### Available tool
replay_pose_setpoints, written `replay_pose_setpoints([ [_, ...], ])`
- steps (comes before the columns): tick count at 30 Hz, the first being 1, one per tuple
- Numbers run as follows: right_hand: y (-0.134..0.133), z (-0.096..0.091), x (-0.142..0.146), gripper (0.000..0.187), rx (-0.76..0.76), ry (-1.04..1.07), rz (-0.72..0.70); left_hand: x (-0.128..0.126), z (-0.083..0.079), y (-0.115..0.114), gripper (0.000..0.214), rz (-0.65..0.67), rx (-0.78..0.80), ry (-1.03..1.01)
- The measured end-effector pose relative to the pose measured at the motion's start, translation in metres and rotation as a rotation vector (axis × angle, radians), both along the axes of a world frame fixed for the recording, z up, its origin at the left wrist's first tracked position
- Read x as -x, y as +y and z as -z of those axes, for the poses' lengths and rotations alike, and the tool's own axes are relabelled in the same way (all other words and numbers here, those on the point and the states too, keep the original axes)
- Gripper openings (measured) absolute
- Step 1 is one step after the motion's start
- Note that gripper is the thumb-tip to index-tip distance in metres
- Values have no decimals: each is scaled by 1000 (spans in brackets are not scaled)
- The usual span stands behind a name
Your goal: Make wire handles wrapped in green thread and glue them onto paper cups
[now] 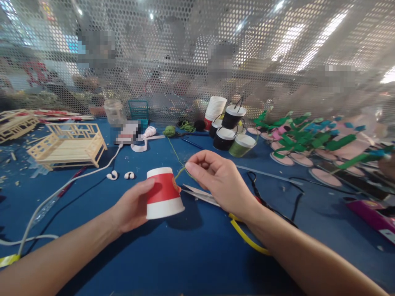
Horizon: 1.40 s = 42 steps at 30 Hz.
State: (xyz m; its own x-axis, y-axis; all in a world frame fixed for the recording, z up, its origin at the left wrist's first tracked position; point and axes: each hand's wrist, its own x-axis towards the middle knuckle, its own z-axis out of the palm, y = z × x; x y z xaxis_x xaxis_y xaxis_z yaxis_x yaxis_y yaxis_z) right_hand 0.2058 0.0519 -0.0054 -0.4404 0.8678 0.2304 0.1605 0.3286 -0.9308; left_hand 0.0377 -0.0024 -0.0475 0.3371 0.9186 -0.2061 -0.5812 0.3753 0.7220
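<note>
My left hand (134, 205) is wrapped round a red and white paper cup (163, 191), held upside down above the table. In a pinch, my right hand (212, 176) holds green yarn (180, 170) close to the cup's right side, where the strand meets it. The strand runs back to a green yarn ball (169, 131) on the table. Scissors (202, 195) lie under my right hand, blades pointing at the cup. My left fingertips are hidden behind the cup.
A small wooden bench model (69, 148) stands at left, near white earphones (112, 175) and a white cable (77, 177). Behind are stacked cups (216, 107) and small black buckets (224, 139). Green paper plants (293, 142) crowd the right. A perforated metal screen (173, 57) closes off the back.
</note>
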Motion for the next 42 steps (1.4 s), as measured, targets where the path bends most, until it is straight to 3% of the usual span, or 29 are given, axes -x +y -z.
replay_pose_setpoints([
  [6, 0, 2, 1, 12, 4, 15, -13, -2, 2, 0, 35, 33, -20, 144],
  [14, 0, 9, 3, 11, 48, 141, -27, -4, 3, 2, 44, -46, -42, 86],
  [18, -3, 12, 6, 9, 57, 119, -43, -5, 6, 2, 42, -45, -19, 78],
  [23, -6, 15, 10, 9, 50, 91, -68, -9, 5, -1, 51, -64, -46, 215],
  [32, -10, 14, 11, 7, 8, 114, -90, -15, 9, -2, 46, -82, -119, 365],
  [36, -10, 19, 12, 6, 13, 111, -82, -14, 8, -3, 53, -123, -119, 358],
  [42, -8, 24, 13, 7, 22, 79, -76, -14, 8, -3, 46, -93, -165, 358],
])
